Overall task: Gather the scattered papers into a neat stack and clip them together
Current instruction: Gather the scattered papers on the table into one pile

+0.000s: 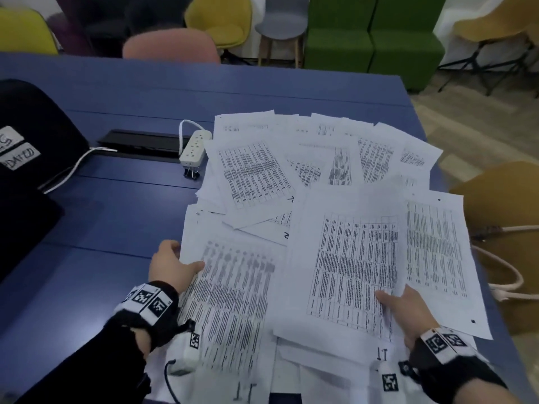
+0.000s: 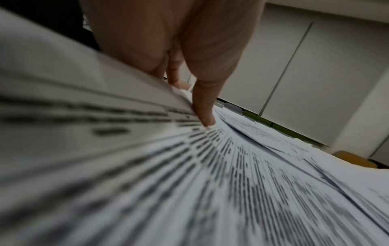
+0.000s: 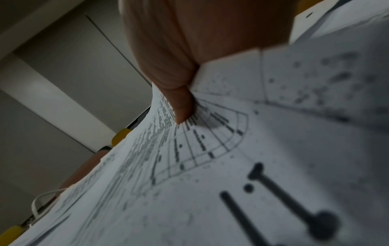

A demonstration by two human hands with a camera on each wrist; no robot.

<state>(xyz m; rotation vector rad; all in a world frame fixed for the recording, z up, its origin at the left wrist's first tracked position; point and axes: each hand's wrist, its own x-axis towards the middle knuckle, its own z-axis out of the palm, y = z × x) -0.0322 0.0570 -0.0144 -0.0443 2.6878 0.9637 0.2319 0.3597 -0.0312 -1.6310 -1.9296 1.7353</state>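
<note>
Gripping papers (image 1: 306,228) at both sides: left hand (image 1: 170,268) pinches 9 o'clock edge; right hand (image 1: 408,312) pinches 4 o'clock sheets; uneven pull risks creasing, slippage.

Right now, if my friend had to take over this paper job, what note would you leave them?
Left hand: thumb on top, pinching the near-left printed white sheet.
Right hand: pinching the near-right printed white sheet.
The other white printed papers lie fanned over the blue table.
The black binder clip stands by the white power strip, untouched.
Done: gathering only just begun.
Left: square everything into one stack, then clip it.
</note>
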